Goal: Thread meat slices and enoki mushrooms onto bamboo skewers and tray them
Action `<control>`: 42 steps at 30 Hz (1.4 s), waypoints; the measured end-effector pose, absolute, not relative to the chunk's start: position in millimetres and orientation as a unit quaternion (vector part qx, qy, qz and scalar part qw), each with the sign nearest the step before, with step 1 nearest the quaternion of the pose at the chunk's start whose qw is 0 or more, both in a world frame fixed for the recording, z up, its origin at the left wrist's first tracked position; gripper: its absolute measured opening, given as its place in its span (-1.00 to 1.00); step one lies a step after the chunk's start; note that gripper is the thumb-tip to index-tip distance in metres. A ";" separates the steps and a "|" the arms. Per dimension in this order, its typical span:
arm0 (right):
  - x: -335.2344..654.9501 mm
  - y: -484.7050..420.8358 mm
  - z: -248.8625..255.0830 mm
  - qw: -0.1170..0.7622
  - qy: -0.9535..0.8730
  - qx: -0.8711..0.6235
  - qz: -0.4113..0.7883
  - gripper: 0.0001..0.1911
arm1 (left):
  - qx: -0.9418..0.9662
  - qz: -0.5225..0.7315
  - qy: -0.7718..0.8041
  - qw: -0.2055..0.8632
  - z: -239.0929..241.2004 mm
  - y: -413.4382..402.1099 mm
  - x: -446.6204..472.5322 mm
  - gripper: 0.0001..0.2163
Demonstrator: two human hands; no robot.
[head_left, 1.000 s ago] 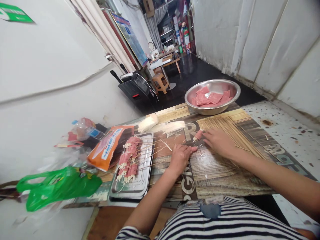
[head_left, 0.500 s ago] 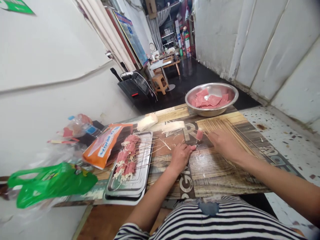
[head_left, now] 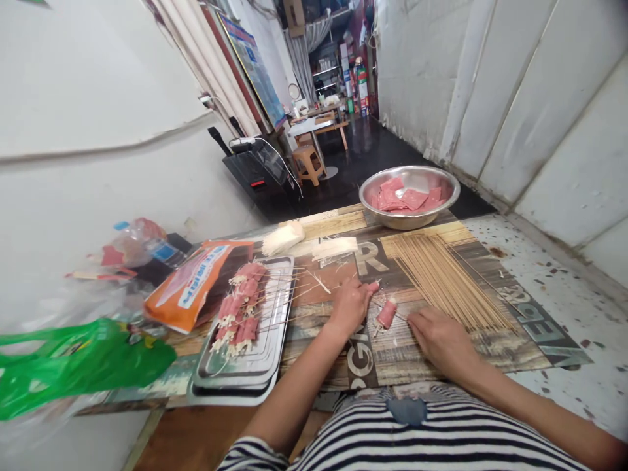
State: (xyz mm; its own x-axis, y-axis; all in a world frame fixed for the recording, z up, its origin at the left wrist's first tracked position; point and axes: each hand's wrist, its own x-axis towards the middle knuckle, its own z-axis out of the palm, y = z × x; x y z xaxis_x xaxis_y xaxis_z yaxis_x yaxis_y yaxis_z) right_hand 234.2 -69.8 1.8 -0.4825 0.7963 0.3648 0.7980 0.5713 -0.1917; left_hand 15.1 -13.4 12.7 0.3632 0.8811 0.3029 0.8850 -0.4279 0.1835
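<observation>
My left hand [head_left: 349, 306] is closed round a small pink meat roll [head_left: 374, 287], whose end pokes out past the fingertips. With thumb and fingers pinched, my right hand [head_left: 439, 335] grips a thin wooden skewer [head_left: 403, 318]. At the skewer's tip is another meat roll [head_left: 387, 314] with pale enoki strands at its ends, close to the tabletop. Left of my hands, several skewered rolls [head_left: 245, 297] lie on a metal tray [head_left: 275, 327]. A bundle of bare skewers [head_left: 449, 281] is spread beyond my right hand.
A metal bowl [head_left: 363, 196] of pink meat slices [head_left: 415, 198] stands at the far edge. Enoki bunches [head_left: 333, 248] lie behind my left hand. An orange packet [head_left: 196, 284], a green plastic bag [head_left: 98, 360] and a bottle fill the left side of the table [head_left: 417, 366].
My right hand has moved toward me, bringing the skewer and its roll from near the skewer bundle's far end. My left hand stays on its roll. The view has shifted slightly.
</observation>
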 end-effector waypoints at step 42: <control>225.2 -73.6 13.1 0.156 -0.858 -0.487 0.045 -0.71 | -0.833 -0.195 -0.518 -0.011 11.4 -12.2 15.2 -0.69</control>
